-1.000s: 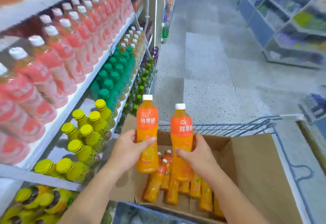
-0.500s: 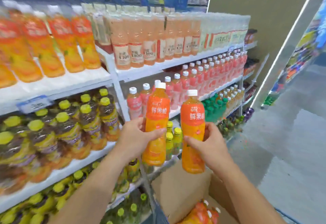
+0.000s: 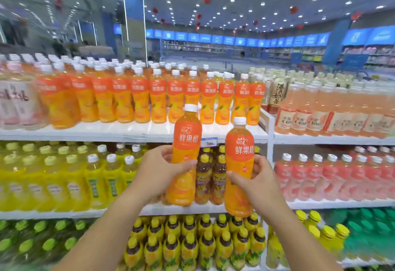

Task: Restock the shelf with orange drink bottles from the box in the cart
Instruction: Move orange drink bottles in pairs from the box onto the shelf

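Observation:
My left hand [image 3: 162, 169] grips an upright orange drink bottle [image 3: 186, 140] with a white cap. My right hand [image 3: 254, 180] grips a second orange drink bottle [image 3: 239, 153], held a little lower. Both bottles are raised in front of the white shelf [image 3: 132, 130] at the level of its front edge. On that shelf stands a row of several matching orange drink bottles [image 3: 158, 97], several deep. The box and the cart are out of view.
Pale peach bottles [image 3: 324, 112] fill the shelf section to the right, pink-labelled bottles [image 3: 15, 104] the far left. Yellow bottles [image 3: 70, 176] and dark-capped bottles [image 3: 210, 176] stand one level down. A price tag [image 3: 209, 142] hangs on the shelf edge between the two held bottles.
The view has swung up and left from the cart to face the shelves squarely. Both hands have carried their bottles up from the box to the level of the orange drink shelf.

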Available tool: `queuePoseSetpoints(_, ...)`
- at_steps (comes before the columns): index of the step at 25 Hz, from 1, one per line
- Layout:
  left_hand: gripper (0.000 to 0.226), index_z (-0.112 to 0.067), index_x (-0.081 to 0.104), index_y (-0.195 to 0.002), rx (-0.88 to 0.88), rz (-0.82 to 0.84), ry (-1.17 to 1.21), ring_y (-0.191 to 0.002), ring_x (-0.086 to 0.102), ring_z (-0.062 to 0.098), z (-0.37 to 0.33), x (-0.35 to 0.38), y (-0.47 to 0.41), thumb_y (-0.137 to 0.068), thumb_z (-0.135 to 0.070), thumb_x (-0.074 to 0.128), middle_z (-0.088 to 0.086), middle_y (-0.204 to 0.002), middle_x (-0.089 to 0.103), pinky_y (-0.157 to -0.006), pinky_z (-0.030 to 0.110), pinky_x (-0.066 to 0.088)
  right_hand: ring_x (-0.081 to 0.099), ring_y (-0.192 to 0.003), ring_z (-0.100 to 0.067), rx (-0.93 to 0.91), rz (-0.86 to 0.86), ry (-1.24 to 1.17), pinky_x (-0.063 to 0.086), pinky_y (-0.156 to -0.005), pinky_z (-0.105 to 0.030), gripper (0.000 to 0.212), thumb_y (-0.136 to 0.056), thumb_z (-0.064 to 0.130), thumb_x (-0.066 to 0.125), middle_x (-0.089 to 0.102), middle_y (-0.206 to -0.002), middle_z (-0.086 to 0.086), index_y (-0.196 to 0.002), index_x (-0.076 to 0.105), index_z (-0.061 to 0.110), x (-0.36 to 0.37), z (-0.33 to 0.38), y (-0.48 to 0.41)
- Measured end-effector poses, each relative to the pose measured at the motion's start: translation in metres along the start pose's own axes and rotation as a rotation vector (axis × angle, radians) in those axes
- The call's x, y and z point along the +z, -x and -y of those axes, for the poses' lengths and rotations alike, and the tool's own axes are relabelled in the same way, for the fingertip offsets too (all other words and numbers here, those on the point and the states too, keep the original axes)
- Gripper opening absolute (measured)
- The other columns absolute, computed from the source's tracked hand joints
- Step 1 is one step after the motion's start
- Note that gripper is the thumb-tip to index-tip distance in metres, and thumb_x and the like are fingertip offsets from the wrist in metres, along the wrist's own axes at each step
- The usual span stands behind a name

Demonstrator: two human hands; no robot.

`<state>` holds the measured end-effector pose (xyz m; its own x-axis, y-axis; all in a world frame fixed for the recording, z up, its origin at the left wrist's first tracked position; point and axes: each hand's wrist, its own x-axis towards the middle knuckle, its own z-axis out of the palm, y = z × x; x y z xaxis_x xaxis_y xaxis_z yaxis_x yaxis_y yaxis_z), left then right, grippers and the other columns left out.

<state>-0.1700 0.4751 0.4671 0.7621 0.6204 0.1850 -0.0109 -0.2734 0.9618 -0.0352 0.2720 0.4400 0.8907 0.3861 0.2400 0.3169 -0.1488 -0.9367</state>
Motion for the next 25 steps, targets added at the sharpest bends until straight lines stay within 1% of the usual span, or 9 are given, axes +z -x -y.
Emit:
queuePoseSetpoints(4,0.032,-0.022,0.077,-0.096,0.037,-0.122,0.001,-0.080,0.076,0.007,0.001,-0.097,-0.005,-0.068,-0.029,0.092,-0.009,-0.085,0.080,-0.081,0.039,0.062,0.071,-0.091,-0.010,-0.069,0.113,-0.028,0.060,-0.078,-0.037,0.052,-0.072,0.025,0.088,0.072,-0.103,0.005,-0.112,0.056,0.024,0.092,0.047,-0.007)
queuePoseSetpoints(7,0.033,-0.021,0.077,-0.097,0.064,-0.185,-0.031,-0.080,0.076,0.008,0.007,-0.172,-0.016,-0.069,-0.028,0.092,-0.008,-0.086,0.080,-0.080,0.037,0.062,0.072,-0.089,-0.010,-0.107,0.169,-0.051,0.061,-0.079,-0.040,0.051,-0.072,0.024,0.089,0.073,-0.103,0.004,-0.111,0.056,0.023,0.168,0.074,-0.015)
queuePoseSetpoints(10,0.033,-0.021,0.077,-0.098,0.100,-0.201,-0.052,-0.083,0.076,0.010,0.017,-0.240,-0.035,-0.069,-0.026,0.092,-0.007,-0.087,0.080,-0.083,0.043,0.061,0.073,-0.087,-0.009,-0.139,0.192,-0.079,0.061,-0.079,-0.044,0.052,-0.070,0.026,0.090,0.074,-0.102,0.005,-0.110,0.056,0.024,0.242,0.098,-0.025)
queuePoseSetpoints(13,0.030,-0.023,0.077,-0.097,0.140,-0.196,-0.087,-0.086,0.075,0.010,0.025,-0.292,-0.061,-0.071,-0.025,0.091,-0.008,-0.089,0.080,-0.085,0.043,0.060,0.070,-0.076,0.005,-0.174,0.191,-0.136,0.059,-0.072,-0.031,0.046,-0.075,0.017,0.087,0.073,-0.098,0.007,-0.106,0.054,0.024,0.302,0.114,-0.036)
queuePoseSetpoints(15,0.029,-0.024,0.076,-0.098,0.147,-0.200,-0.092,-0.088,0.075,0.009,0.031,-0.316,-0.079,-0.073,-0.024,0.090,-0.009,-0.090,0.079,-0.086,0.044,0.060,0.069,-0.076,0.007,-0.180,0.175,-0.153,0.056,-0.069,-0.026,0.045,-0.076,0.018,0.087,0.073,-0.098,0.008,-0.104,0.053,0.027,0.334,0.120,-0.046)
queuePoseSetpoints(18,0.026,-0.030,0.076,-0.095,0.145,-0.232,-0.121,-0.082,0.075,0.013,0.043,-0.337,-0.110,-0.074,-0.025,0.089,-0.010,-0.085,0.079,-0.082,0.047,0.061,0.070,-0.081,0.002,-0.170,0.156,-0.168,0.058,-0.076,-0.035,0.046,-0.074,0.022,0.088,0.073,-0.100,0.008,-0.103,0.053,0.031,0.369,0.120,-0.067)
queuePoseSetpoints(20,0.025,-0.033,0.076,-0.093,0.140,-0.255,-0.122,-0.080,0.076,0.015,0.050,-0.340,-0.132,-0.073,-0.028,0.090,-0.009,-0.083,0.079,-0.079,0.048,0.061,0.070,-0.088,-0.002,-0.173,0.156,-0.161,0.059,-0.082,-0.041,0.050,-0.072,0.030,0.088,0.072,-0.102,0.010,-0.107,0.052,0.033,0.386,0.119,-0.086)
queuePoseSetpoints(22,0.025,-0.032,0.076,-0.095,0.153,-0.285,-0.125,-0.082,0.075,0.011,0.054,-0.337,-0.150,-0.074,-0.028,0.089,-0.012,-0.086,0.079,-0.080,0.046,0.062,0.070,-0.094,-0.006,-0.196,0.165,-0.161,0.059,-0.085,-0.043,0.053,-0.071,0.035,0.087,0.072,-0.105,0.010,-0.110,0.051,0.032,0.400,0.120,-0.105)
queuePoseSetpoints(25,0.026,-0.030,0.075,-0.101,0.179,-0.333,-0.128,-0.085,0.072,0.000,0.061,-0.328,-0.180,-0.079,-0.024,0.086,-0.018,-0.091,0.078,-0.082,0.037,0.061,0.069,-0.096,-0.006,-0.235,0.167,-0.176,0.059,-0.087,-0.043,0.054,-0.074,0.029,0.087,0.070,-0.107,0.008,-0.113,0.050,0.026,0.420,0.119,-0.137)
